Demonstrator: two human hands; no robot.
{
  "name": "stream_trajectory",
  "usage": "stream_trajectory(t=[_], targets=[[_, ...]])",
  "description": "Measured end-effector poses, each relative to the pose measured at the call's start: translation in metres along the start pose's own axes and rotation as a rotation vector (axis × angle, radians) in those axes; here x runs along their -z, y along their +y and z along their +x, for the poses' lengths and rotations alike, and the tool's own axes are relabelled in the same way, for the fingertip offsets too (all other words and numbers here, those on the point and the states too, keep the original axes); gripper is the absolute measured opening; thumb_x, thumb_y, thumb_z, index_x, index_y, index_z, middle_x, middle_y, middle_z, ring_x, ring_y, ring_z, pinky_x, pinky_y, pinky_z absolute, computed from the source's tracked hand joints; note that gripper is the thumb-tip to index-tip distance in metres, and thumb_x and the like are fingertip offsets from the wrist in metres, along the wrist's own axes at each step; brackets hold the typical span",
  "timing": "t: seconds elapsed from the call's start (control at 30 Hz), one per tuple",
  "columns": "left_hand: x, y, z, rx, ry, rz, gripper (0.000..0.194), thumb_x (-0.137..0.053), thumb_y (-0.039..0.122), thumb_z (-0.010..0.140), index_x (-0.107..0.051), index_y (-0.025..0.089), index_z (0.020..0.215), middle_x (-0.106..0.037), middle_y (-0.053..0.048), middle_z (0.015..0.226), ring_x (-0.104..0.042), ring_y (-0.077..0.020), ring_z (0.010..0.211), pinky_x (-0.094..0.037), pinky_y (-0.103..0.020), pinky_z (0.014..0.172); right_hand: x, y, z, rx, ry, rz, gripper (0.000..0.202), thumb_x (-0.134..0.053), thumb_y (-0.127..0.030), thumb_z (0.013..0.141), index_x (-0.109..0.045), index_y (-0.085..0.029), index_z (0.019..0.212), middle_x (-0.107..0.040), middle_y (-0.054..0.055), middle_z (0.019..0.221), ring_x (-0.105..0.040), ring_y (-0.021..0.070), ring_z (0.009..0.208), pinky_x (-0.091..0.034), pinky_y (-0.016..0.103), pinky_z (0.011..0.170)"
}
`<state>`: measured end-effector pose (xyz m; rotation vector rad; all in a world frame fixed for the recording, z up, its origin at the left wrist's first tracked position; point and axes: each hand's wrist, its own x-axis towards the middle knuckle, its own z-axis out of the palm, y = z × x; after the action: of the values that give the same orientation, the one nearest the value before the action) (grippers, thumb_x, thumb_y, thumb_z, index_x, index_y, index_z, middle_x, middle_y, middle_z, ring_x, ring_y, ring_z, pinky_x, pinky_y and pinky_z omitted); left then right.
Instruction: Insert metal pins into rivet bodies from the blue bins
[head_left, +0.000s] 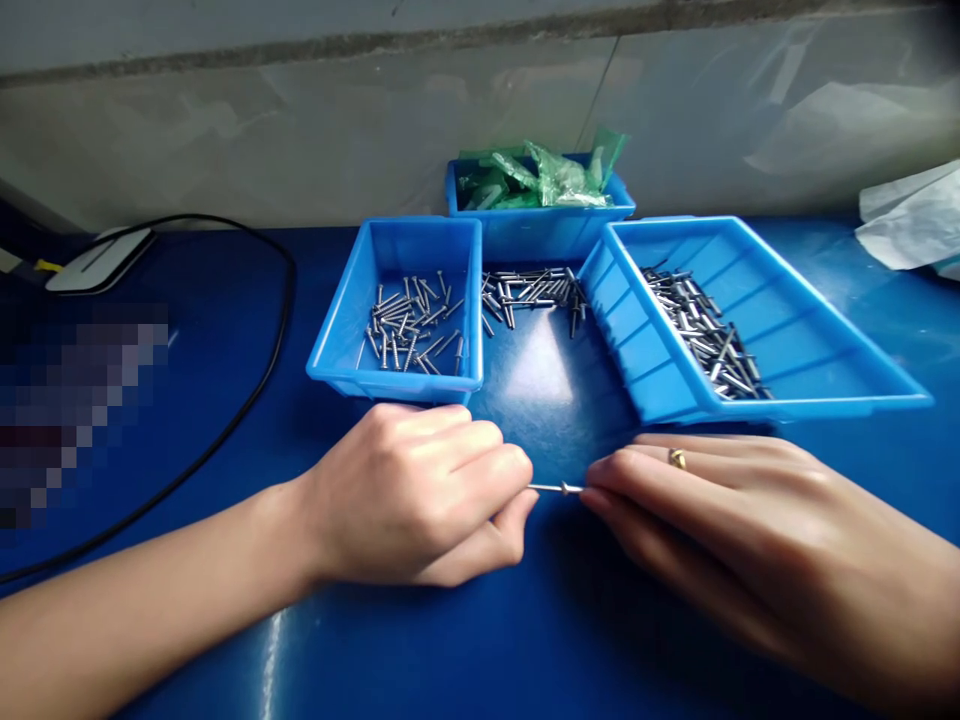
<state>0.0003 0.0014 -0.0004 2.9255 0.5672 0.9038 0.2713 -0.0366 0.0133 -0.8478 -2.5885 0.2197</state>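
Note:
Between my two hands runs a blind rivet (565,488), held level just above the blue table. Its thin pin goes into the closed fingers of my left hand (424,495), and a small flange shows near the middle. My right hand (720,530), with a ring on one finger, pinches the other end between thumb and fingertips. Both ends of the rivet are hidden in the fingers. Just beyond my left hand sits a blue bin (397,383) with silver screw-like fasteners (409,325). Past my right hand, another blue bin (810,408) holds many rivets (705,335).
A loose pile of rivets (532,290) lies between the bins. Behind it stands a third blue bin (544,225) with green plastic bags (555,175). A black cable (289,300) curves along the left, near a white device (101,260). White paper (911,220) lies far right.

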Motion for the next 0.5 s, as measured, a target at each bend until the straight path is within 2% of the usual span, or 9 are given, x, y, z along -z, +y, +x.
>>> stream_trajectory(t=[0.07, 0.2, 0.33, 0.5], targets=[[0.0002, -0.0001, -0.0003, 0.007, -0.002, -0.002, 0.036, -0.056, 0.007, 0.110, -0.073, 0.017, 0.080, -0.066, 0.002, 0.068, -0.055, -0.0145, 0.055, -0.044, -0.033, 0.056, -0.0006, 0.0008, -0.0011, -0.012, 0.021, -0.018, 0.042, -0.039, -0.023, 0.130, -0.064, -0.024, 0.096, -0.075, 0.001, 0.076, -0.072, 0.0162, 0.055, -0.051, 0.032, 0.053], [0.0010, -0.0011, -0.0010, 0.002, -0.017, 0.005, 0.039, -0.054, 0.012, 0.117, -0.073, 0.018, 0.083, -0.070, 0.002, 0.070, -0.057, -0.0140, 0.056, -0.047, -0.031, 0.058, -0.0029, 0.0019, -0.0020, -0.037, 0.046, -0.041, 0.035, -0.040, -0.022, 0.130, -0.065, -0.023, 0.106, -0.084, 0.005, 0.087, -0.080, 0.0176, 0.062, -0.053, 0.030, 0.055], [-0.0001, -0.0019, -0.0009, 0.005, -0.007, 0.030, 0.042, -0.053, 0.015, 0.120, -0.073, 0.018, 0.083, -0.069, 0.003, 0.069, -0.058, -0.0133, 0.056, -0.048, -0.030, 0.058, -0.0034, 0.0025, -0.0019, -0.011, 0.044, -0.030, 0.044, -0.038, -0.017, 0.128, -0.062, -0.025, 0.093, -0.079, 0.004, 0.077, -0.075, 0.0171, 0.055, -0.050, 0.031, 0.051], [-0.0010, -0.0014, -0.0020, 0.021, 0.004, 0.033, 0.042, -0.054, 0.017, 0.119, -0.070, 0.019, 0.080, -0.068, 0.003, 0.066, -0.057, -0.0136, 0.054, -0.044, -0.031, 0.055, -0.0011, 0.0000, 0.0021, -0.010, 0.063, -0.011, 0.044, -0.041, -0.017, 0.128, -0.065, -0.024, 0.092, -0.074, 0.002, 0.072, -0.070, 0.0158, 0.053, -0.048, 0.031, 0.053]])
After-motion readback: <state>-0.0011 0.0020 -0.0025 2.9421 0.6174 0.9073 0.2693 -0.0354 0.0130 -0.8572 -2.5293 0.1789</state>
